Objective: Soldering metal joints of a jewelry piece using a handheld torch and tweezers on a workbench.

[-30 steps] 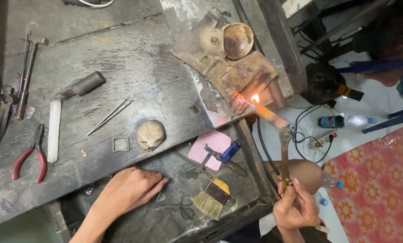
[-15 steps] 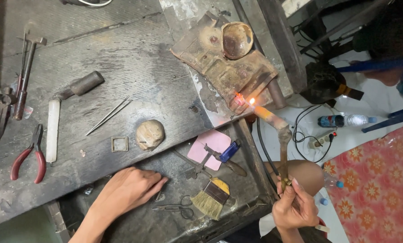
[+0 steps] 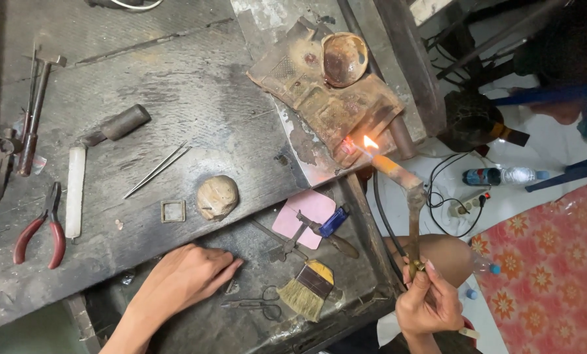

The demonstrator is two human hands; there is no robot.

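Right hand [image 3: 430,303] grip grasps 1 lit torch [image 3: 408,196]; left hand [image 3: 185,280] released, beside 1 brush [image 3: 306,288].

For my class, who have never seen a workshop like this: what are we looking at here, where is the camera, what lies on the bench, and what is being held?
The camera sits on a person's head and looks down at a dark, worn workbench. There is no machine, only two bare hands. The right hand holds a gas torch in its grip; its small flame points at a scorched, rusty block with a shallow bowl on it. The left hand lies flat on the lower shelf and holds nothing. On the bench lie red-handled pliers, a hammer, tweezers, a small square frame and a round lump. Lower down lie a brush, scissors and a pink sheet.
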